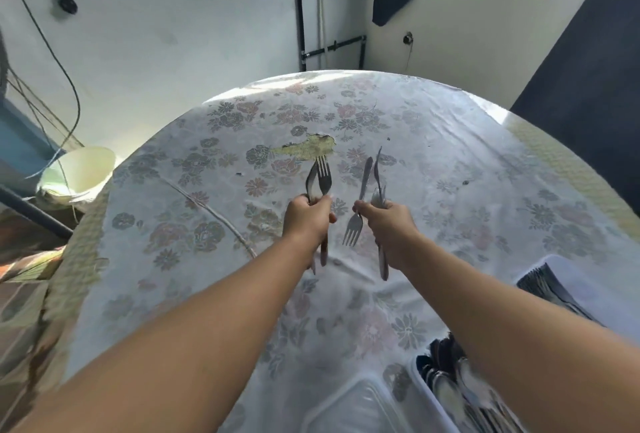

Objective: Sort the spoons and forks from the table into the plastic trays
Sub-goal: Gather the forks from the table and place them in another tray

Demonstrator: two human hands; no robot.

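Floral tablecloth (450, 155) under you, your left hand (306, 219) gripping a fork (323, 174) tines-up, your right hand (389, 224) clutching more cutlery (379, 186), another fork (353, 233) dangling, trays (568, 270) near right.

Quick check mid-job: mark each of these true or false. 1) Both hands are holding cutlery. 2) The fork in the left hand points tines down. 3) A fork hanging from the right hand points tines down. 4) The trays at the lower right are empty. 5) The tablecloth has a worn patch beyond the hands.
1) True: the left hand and the right hand each grip several pieces.
2) False: the left-hand fork has its tines up.
3) True: the right-hand fork hangs tines down.
4) False: the near tray and the far tray already hold cutlery.
5) True: a worn patch shows on the tablecloth.
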